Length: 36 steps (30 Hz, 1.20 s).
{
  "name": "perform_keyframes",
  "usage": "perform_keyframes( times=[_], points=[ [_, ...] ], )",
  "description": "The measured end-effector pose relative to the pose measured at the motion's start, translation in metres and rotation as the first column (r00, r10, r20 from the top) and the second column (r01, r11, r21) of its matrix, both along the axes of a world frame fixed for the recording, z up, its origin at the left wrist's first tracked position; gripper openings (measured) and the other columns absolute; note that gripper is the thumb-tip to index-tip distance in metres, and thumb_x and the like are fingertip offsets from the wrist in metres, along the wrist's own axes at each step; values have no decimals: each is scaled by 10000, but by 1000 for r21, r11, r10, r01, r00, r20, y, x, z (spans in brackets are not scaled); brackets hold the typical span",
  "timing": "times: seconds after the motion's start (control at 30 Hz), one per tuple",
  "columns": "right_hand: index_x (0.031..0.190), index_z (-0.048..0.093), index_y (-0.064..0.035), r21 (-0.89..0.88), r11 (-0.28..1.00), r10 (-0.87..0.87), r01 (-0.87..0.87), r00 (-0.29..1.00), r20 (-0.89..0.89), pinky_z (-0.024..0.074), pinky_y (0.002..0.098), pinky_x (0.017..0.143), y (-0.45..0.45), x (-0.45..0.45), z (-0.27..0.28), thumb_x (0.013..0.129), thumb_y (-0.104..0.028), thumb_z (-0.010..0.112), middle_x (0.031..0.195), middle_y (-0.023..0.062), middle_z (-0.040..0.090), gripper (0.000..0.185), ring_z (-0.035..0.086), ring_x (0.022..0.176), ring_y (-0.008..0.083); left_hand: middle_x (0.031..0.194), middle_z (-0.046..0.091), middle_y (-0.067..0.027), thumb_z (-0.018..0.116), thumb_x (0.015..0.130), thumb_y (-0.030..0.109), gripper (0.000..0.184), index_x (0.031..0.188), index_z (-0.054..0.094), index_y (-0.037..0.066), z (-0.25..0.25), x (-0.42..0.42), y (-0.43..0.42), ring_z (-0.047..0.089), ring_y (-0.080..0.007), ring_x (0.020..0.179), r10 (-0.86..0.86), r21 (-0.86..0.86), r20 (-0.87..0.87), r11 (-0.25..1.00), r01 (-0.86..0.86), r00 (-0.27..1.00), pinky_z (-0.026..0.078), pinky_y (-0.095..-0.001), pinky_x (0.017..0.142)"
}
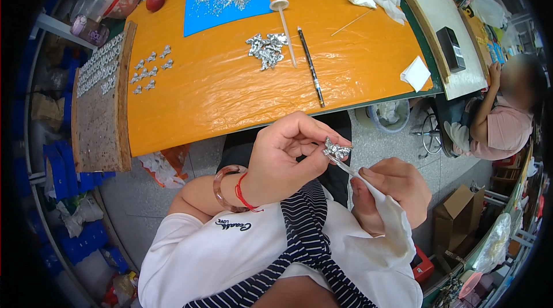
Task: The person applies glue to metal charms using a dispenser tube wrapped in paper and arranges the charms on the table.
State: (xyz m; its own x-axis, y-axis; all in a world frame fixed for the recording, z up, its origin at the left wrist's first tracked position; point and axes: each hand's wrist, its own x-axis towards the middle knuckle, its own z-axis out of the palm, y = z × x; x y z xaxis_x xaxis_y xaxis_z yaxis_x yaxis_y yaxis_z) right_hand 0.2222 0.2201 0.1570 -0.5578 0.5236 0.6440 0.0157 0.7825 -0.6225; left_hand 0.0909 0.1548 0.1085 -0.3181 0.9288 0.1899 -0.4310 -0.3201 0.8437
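Note:
Above my lap, my left hand (296, 147) pinches a small shiny silver piece (336, 149) between thumb and fingers. It has a crumpled, winged-looking shape. My right hand (394, 193) is closed on a white cloth (391, 216), which hangs down from the fingers. A thin pale strip or tool (344, 167) runs from the right fingertips up to the silver piece; whether it is part of the cloth I cannot tell. On the table in front lie a heap of similar silver pieces (266, 52), a dark pencil-like stick (311, 66) and a clear rod with a round white end (283, 26).
A blue mat (199, 20) bears silver bits. Several silver pieces (151, 71) stand in rows at left, beside a wooden-edged board (98, 129) holding more. Crumpled tissues (389, 4), a thin stick (351, 23) and folded white paper (415, 73) lie right. Another person (501, 118) sits far right.

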Motion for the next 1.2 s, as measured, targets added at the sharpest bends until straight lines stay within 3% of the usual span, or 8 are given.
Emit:
perform_keyframes(
  times=[0.37, 0.47, 0.53, 0.67, 0.73, 0.87, 0.93, 1.2],
  points=[
    [689, 571, 6, 23, 1000, -22, 21, 999, 46, 402, 252, 415, -1, -2, 0, 594, 31, 650, 631, 89, 541, 126, 522, 493, 192, 888, 533, -200, 487, 753, -75, 133, 846, 408, -23, -1, -1, -1, 573, -209, 812, -3, -7, 8, 1000, 3, 1000, 490, -310, 710],
    [687, 565, 6, -39, 999, -33, 31, 999, -32, 401, 252, 411, -3, -4, -2, 605, 15, 655, 622, 90, 537, 122, 521, 488, 193, 887, 533, -195, 484, 755, -70, 129, 848, 408, -24, -2, 0, 0, 574, -208, 808, -2, 1, 1, 1000, 2, 1000, 490, -307, 708],
    [689, 557, 9, 7, 999, -40, 40, 998, 42, 400, 255, 402, -2, -6, 2, 622, 4, 650, 617, 90, 536, 115, 516, 479, 190, 882, 534, -194, 489, 757, -62, 127, 848, 410, -24, -1, 0, 0, 573, -205, 804, -4, -13, 25, 1000, 4, 1000, 490, -306, 704],
    [695, 552, 14, 55, 998, -23, 23, 1000, -2, 398, 258, 393, -1, -1, -4, 634, 2, 641, 618, 93, 535, 109, 508, 468, 190, 879, 535, -196, 492, 755, -58, 123, 845, 415, -26, -2, 0, 0, 571, -202, 803, -1, -8, 36, 1000, 2, 999, 490, -305, 702],
    [695, 575, -40, 15, 995, -100, 102, 991, -89, 400, 222, 392, -1, -2, -7, 502, 0, 739, 569, 56, 530, 256, 524, 448, 160, 883, 533, -196, 487, 752, -63, 118, 843, 419, -29, -3, 0, 0, 569, -200, 806, -2, -10, 27, 1000, 2, 1000, 487, -309, 708],
    [686, 574, -38, 21, 993, -116, 118, 989, -88, 398, 217, 388, 1, -1, -6, 501, -6, 743, 569, 56, 531, 252, 530, 451, 159, 883, 533, -193, 477, 748, -76, 119, 845, 424, -33, -3, 1, 0, 569, -201, 804, -2, -9, 5, 1000, 2, 1000, 486, -310, 713],
    [687, 573, -40, 58, 991, -123, 123, 992, 5, 398, 218, 385, 2, 0, -4, 503, -9, 744, 573, 56, 531, 252, 534, 456, 159, 878, 532, -190, 480, 746, -80, 123, 847, 427, -33, -3, 1, 0, 569, -200, 805, 9, -7, -5, 1000, -9, 1000, 485, -307, 715],
    [696, 574, -50, 48, 993, -109, 110, 994, -18, 400, 222, 388, 1, -1, -3, 502, -15, 746, 573, 55, 532, 262, 529, 451, 155, 882, 528, -187, 464, 745, -89, 121, 845, 426, -32, -3, 1, -1, 565, -199, 816, 10, 1, -16, 1000, -10, 1000, 483, -311, 725]
  ],
)
